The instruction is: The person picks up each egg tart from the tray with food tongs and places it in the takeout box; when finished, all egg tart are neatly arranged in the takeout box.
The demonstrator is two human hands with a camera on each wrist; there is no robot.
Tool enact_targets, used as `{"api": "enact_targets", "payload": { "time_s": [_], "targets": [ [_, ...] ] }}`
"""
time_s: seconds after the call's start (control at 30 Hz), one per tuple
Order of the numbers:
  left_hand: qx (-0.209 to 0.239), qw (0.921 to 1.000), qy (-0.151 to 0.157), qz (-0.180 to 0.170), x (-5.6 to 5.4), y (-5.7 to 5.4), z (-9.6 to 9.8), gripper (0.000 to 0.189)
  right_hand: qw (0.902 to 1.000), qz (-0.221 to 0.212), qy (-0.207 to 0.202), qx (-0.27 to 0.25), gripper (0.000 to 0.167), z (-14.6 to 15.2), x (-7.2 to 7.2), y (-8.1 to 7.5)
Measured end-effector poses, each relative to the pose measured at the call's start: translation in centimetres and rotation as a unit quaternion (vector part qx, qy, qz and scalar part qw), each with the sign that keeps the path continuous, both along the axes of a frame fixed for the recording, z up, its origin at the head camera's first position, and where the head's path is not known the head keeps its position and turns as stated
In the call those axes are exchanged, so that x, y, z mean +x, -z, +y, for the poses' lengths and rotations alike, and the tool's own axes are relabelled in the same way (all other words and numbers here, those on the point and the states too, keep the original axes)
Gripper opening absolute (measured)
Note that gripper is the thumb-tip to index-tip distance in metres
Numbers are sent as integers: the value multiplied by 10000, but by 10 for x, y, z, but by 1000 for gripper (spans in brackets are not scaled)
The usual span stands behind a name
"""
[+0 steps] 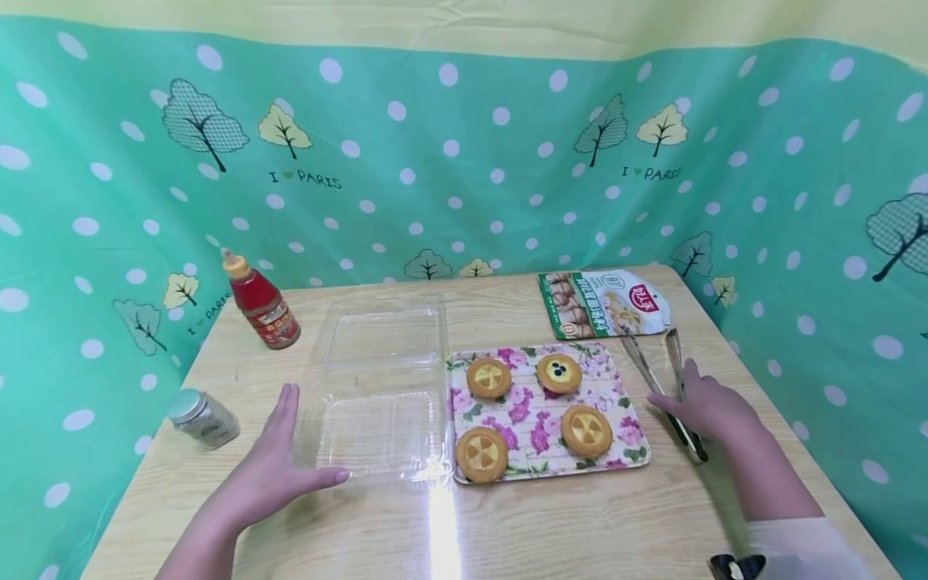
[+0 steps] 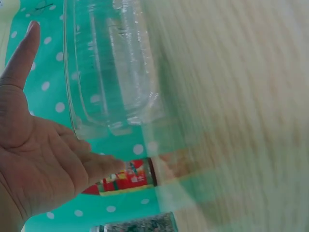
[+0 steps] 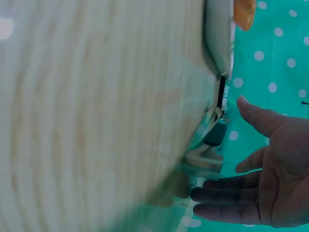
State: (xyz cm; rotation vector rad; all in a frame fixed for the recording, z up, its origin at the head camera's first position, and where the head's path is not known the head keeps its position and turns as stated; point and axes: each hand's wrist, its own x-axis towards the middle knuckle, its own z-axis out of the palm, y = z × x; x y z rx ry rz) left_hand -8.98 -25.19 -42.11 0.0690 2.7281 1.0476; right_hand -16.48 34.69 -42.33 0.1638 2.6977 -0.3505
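My left hand (image 1: 271,463) is held with fingers straight and thumb spread, beside a clear plastic clamshell box (image 1: 380,439) whose lid is folded back behind it. My right hand (image 1: 714,407) is over a pair of metal tongs (image 1: 645,370), its fingers extended and not curled round them. In the right wrist view, the tongs (image 3: 207,162) show just past the fingertips of that hand (image 3: 270,179). Between the hands lies a flower-patterned tray (image 1: 551,474) bearing several round tarts (image 1: 586,432). One tart (image 1: 559,373) has dark dots on top; the others show a wedge pattern.
A red sauce bottle with a yellow cap (image 1: 267,310) stands at the back left. Nearer, a small jar with a pale green lid (image 1: 205,419) appears tilted. Behind the tray lies a green and white food packet (image 1: 605,304). Polka-dot curtain (image 1: 449,193) encloses the wooden table (image 1: 348,532).
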Motion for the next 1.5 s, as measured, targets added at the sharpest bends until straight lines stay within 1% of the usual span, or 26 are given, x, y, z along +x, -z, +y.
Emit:
{"api": "enact_targets", "payload": {
  "time_s": [0.1, 0.17, 0.23, 0.37, 0.43, 0.6, 0.73, 0.8, 0.93, 1.03, 1.13, 1.23, 1.3, 1.5],
  "targets": [
    [124, 9999, -8, -50, 2, 2, -3, 138, 10000, -72, 12, 28, 123, 2, -1, 1],
    [118, 9999, -31, -94, 2, 3, -4, 138, 10000, -75, -18, 2, 121, 3, -2, 3],
    [95, 9997, -67, -222, 2, 4, -5, 138, 9999, -79, -48, -43, 119, 4, -4, 4],
    [109, 9985, -113, -520, 2, 6, -6, 139, 9999, -87, -55, -90, 106, 5, -7, 8],
    [89, 9981, -123, -603, 2, 7, -6, 139, 9999, -141, -5, -77, 100, 6, -8, 9],
    [41, 9978, -144, -643, 3, 10, -6, 137, 9998, -121, 30, -141, 85, 12, -8, 10],
    [-50, 9979, -163, -622, 4, 9, -6, 136, 9998, 28, 111, -187, 72, 18, -5, 3],
    [-81, 9979, -180, -617, 4, 9, -6, 136, 9997, 68, 163, -184, 70, 20, -3, -1],
    [-100, 9975, -239, -657, 5, 9, -5, 136, 9994, 127, 213, -227, 67, 24, 0, -9],
    [-112, 9969, -270, -734, 4, 10, -5, 137, 9992, 162, 232, -271, 68, 28, 2, -14],
    [-122, 9956, -301, -881, 3, 10, -4, 137, 9987, 330, 207, -340, 69, 33, 5, -17],
    [-150, 9945, -334, -979, 3, 10, -3, 138, 9973, 531, 191, -460, 64, 36, 7, -20],
    [-172, 9940, -350, -1017, 3, 9, -3, 138, 9968, 650, 132, -454, 64, 37, 9, -25],
    [-124, 9936, -358, -1065, 2, 10, -5, 137, 9955, 907, -221, -143, 90, 32, 18, -47]
  ]
}}
